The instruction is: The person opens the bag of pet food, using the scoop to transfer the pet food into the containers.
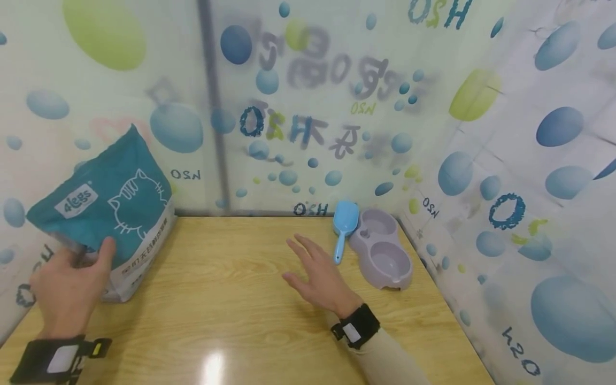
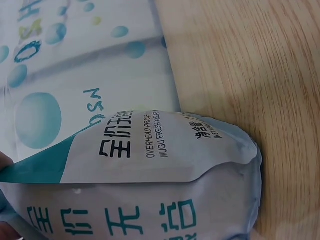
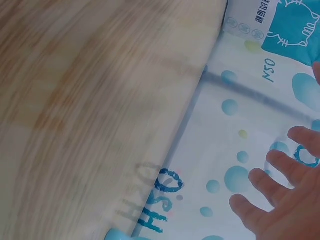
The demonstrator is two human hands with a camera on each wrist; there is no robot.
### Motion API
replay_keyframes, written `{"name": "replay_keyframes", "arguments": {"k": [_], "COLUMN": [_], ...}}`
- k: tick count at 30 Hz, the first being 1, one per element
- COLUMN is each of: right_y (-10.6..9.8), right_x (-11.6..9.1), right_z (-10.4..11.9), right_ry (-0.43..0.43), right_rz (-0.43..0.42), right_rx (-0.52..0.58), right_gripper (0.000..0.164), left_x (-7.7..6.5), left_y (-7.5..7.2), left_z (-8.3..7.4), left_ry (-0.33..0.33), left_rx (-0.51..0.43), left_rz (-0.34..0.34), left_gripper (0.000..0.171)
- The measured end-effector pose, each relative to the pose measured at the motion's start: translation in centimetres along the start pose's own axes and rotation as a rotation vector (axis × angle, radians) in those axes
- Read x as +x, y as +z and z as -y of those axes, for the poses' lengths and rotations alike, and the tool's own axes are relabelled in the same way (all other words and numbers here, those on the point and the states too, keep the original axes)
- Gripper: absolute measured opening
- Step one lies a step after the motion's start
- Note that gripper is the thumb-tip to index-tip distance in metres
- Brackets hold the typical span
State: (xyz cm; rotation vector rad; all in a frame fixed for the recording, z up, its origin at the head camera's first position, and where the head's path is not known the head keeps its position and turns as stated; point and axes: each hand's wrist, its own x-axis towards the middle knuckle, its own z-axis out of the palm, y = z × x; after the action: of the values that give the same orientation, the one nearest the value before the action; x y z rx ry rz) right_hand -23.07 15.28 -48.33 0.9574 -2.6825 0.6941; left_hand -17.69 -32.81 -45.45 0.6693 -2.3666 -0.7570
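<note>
My left hand (image 1: 69, 289) grips the near edge of a teal and white cat food bag (image 1: 108, 203), thumb on its front. The bag leans at the table's left end, printed with "4legs" and a white cat outline. In the left wrist view, the white lower part of the bag (image 2: 165, 150) fills the lower half, with fingertips (image 2: 6, 162) at the left edge. My right hand (image 1: 320, 278) is over the table with its fingers spread, holding nothing. Spread fingers (image 3: 272, 185) also show in the right wrist view.
A blue scoop (image 1: 345, 220) lies at the table's back right, its handle toward me. Beside it sits a grey double pet bowl (image 1: 385, 254), near the right edge. Wall sheets (image 1: 289, 176) with printed bubbles enclose the wooden table (image 1: 216, 299) at the back and sides.
</note>
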Motion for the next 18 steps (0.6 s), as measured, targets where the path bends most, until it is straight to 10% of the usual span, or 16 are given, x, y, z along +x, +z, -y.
{"name": "replay_keyframes", "arguments": {"k": [18], "right_y": [0.7], "right_x": [1.7], "right_z": [1.6], "right_ry": [-0.012], "right_rz": [0.025], "right_rx": [0.018], "right_gripper": [0.08], "left_x": [-1.6], "left_y": [-0.2], "left_z": [-1.3], "left_ry": [0.045], "left_rx": [-0.093], "left_rz": [-0.091], "left_gripper": [0.046]}}
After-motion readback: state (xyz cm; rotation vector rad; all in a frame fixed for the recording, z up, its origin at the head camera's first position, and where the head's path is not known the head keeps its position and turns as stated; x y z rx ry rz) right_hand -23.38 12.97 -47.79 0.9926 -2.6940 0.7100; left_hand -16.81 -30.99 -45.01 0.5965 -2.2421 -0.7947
